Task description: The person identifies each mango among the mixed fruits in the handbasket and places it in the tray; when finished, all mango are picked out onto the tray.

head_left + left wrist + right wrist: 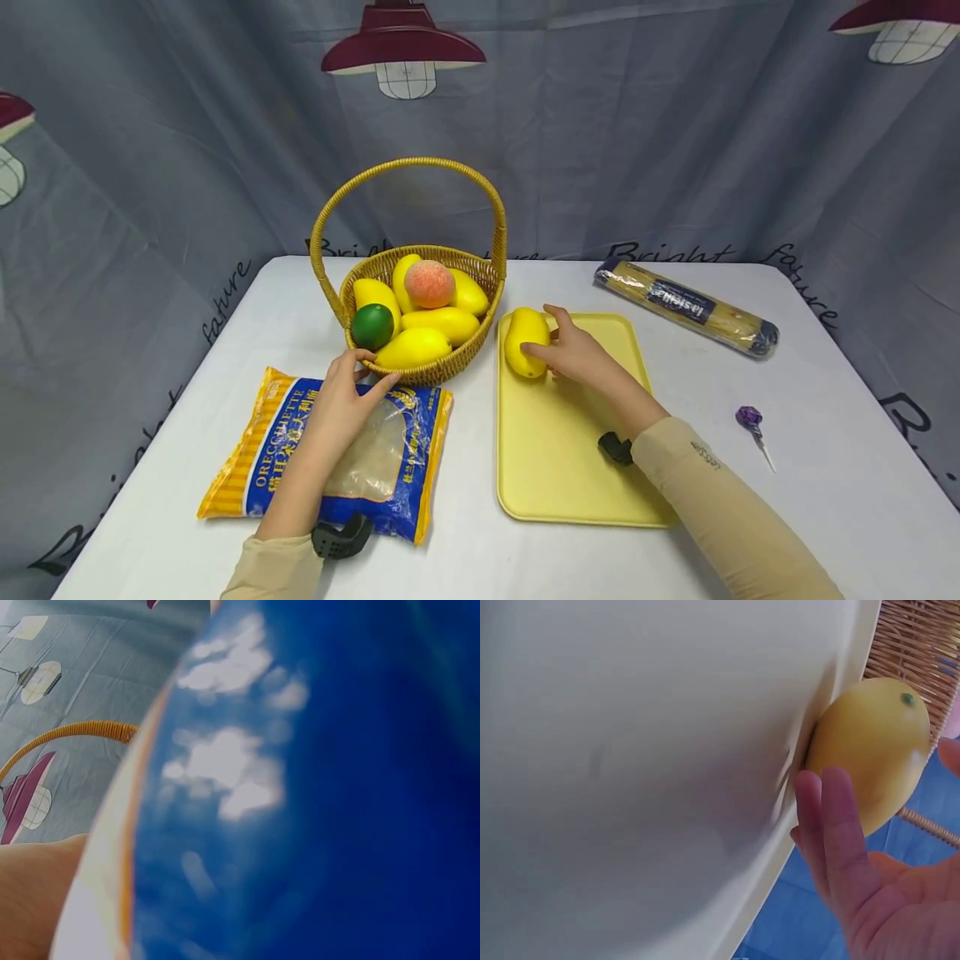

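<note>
My right hand is spread around a yellow mango on a yellow tray. In the right wrist view its fingers lie against the mango, with a gap at the thumb. My left hand touches the front rim of a wicker basket, index finger and thumb apart. Inside the basket are several yellow mangoes, a peach and a green fruit. Beneath the left forearm lies a blue and yellow orecchiette bag, which fills most of the left wrist view.
A pack of spaghetti lies at the back right of the white table. Nearer the right edge is a purple lollipop. The basket's tall handle arches above the fruit. A grey curtain hangs behind the table.
</note>
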{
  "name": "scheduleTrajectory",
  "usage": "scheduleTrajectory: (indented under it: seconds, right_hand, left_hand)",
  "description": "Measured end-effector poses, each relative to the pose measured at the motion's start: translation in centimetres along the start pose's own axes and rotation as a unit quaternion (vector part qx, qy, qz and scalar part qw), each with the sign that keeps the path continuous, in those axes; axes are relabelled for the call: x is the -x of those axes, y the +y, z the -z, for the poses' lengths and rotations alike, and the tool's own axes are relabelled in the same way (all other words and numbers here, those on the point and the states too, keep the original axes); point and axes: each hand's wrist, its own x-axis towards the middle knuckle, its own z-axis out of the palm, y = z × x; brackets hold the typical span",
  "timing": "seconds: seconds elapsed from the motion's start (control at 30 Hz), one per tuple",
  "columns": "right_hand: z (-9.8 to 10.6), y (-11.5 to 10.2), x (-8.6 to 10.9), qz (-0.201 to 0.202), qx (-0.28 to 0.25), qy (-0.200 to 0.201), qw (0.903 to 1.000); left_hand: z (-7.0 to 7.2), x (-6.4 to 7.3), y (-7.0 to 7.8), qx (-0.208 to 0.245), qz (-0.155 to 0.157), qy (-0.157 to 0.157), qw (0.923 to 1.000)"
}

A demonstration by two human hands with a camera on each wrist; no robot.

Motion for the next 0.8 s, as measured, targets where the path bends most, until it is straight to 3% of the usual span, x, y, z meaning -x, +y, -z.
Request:
scheduleTrajectory:
  seconds: [0.17, 0.3, 0.4, 0.67, 0.8]
  right_hand:
    - [0.6, -0.5, 0.2, 0.015, 0.032, 0.016, 0.9992]
    - [1.4, -2.2, 0.4, 0.073, 0.036, 0.058, 0.9950]
    - [1.5, -4.4, 0.6, 0.116, 0.034, 0.068, 0.9904]
    - [-0.9, -9.1, 0.5, 0.191, 0.068, 0.034, 0.9787]
    - [-2.4, -10.6, 0.2, 0.220, 0.126, 0.014, 0.9672]
  left_hand:
    - [-0.1, 0.1, -0.1, 0.002, -0.002, 0.000, 1.0000]
    - [0.0, 0.0, 0.0, 0.000, -0.006, 0.005, 1.0000]
    - [0.1, 0.1, 0.0, 0.006, -0.004, 0.005, 1.0000]
    - [-0.1, 0.1, -0.2, 0.025, -0.002, 0.008, 0.9997]
    - [0.0, 0.1, -0.2, 0.024, -0.005, 0.009, 0.9997]
